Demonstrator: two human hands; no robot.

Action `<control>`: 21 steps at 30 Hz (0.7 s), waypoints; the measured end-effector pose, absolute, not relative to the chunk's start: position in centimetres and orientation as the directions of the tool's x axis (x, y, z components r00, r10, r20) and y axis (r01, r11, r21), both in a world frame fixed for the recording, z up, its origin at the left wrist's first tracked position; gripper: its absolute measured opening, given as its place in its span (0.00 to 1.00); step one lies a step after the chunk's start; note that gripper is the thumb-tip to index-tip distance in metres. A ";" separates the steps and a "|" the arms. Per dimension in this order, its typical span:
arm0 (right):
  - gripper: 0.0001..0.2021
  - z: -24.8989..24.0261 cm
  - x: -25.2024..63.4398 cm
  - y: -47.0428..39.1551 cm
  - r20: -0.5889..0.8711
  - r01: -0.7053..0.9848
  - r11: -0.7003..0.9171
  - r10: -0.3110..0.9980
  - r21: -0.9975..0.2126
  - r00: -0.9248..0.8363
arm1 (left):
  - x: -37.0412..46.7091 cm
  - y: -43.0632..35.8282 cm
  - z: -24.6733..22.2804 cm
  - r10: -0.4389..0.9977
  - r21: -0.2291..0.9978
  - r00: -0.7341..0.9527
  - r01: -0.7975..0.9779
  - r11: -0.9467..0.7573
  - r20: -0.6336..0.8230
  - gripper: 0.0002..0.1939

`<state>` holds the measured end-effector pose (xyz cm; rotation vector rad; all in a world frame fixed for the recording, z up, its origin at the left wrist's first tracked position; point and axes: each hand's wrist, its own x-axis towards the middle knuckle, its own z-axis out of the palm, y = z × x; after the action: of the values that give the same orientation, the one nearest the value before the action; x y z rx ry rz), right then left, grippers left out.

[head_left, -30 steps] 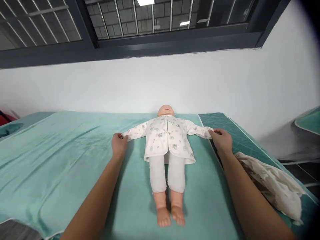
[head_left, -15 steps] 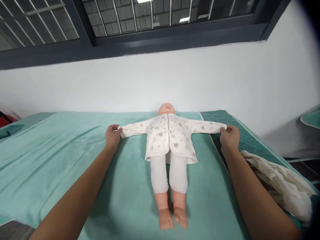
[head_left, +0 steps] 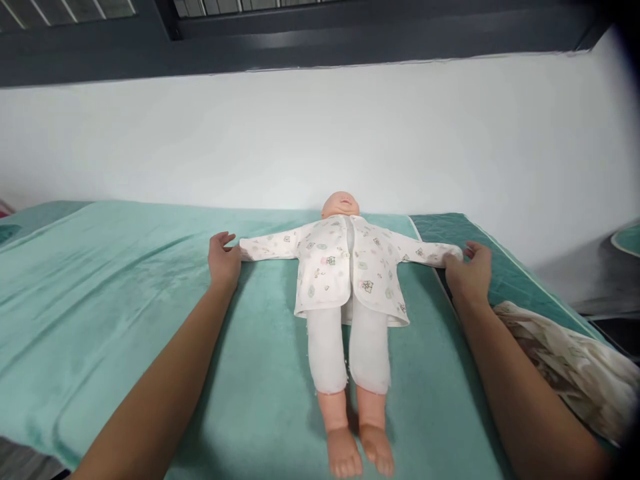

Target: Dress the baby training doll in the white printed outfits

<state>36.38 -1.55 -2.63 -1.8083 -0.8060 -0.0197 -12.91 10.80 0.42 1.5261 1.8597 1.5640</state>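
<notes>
A baby doll (head_left: pixel 344 204) lies face up with its arms spread wide and its bare feet toward me. It wears a white long-sleeved jacket (head_left: pixel 324 267) with small printed animals, its front edges slightly apart. White soft legs (head_left: pixel 369 353) show below the hem. At the cuff on the left side, my left hand (head_left: pixel 223 261) has its fingers loosely apart, the thumb side touching or close to the sleeve end. By the other cuff, my right hand (head_left: pixel 470 270) is also open, its thumb against the sleeve end. Both cuffs cover the doll's hands.
The doll rests on a green sheet (head_left: pixel 125 300) over a bed. A darker green pad (head_left: pixel 443 227) lies along the right side. Crumpled pale cloth (head_left: pixel 565 360) lies beyond my right forearm. Behind stands a white wall (head_left: pixel 300 140) under a dark window frame (head_left: pixel 310 43).
Both hands have loosened from their pinch on the sleeve ends, with the fingers coming apart. The view has tilted down. The doll's arms stay spread.
</notes>
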 end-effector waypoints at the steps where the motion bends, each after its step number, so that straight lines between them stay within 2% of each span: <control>1: 0.29 -2.4 36.0 -1.6 0.442 0.593 -0.146 0.533 -0.792 0.722 | -12.9 10.7 0.4 0.820 0.802 -0.393 0.584 -0.127 0.416 0.24; 4: 0.27 -2.1 35.1 -1.5 0.576 0.787 -0.073 0.641 -0.612 0.507 | -12.3 10.2 0.7 0.820 0.651 -0.225 0.727 -0.218 0.526 0.20; 6: 0.27 -2.2 34.7 -1.4 0.571 0.856 -0.061 0.720 -0.513 0.393 | -11.6 9.8 0.9 0.832 0.525 -0.052 0.797 -0.299 0.552 0.19; 9: 0.29 -2.7 34.4 -1.2 0.501 0.896 -0.112 0.796 -0.429 0.340 | -10.6 9.5 1.2 0.910 0.408 0.078 0.876 -0.258 0.407 0.21; 12: 0.29 -3.2 34.4 -1.0 0.448 0.893 -0.186 0.811 -0.410 0.375 | -10.1 9.4 1.3 0.956 0.368 0.062 0.914 -0.170 0.287 0.25; 21: 0.26 -2.3 33.3 -1.3 0.439 0.879 -0.212 0.801 -0.428 0.407 | -10.2 9.1 1.7 0.957 0.318 0.053 0.937 -0.146 0.284 0.25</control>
<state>33.28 -1.32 -2.32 -2.0413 -1.4240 -0.1607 -10.19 9.11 1.74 2.2443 2.0209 0.6732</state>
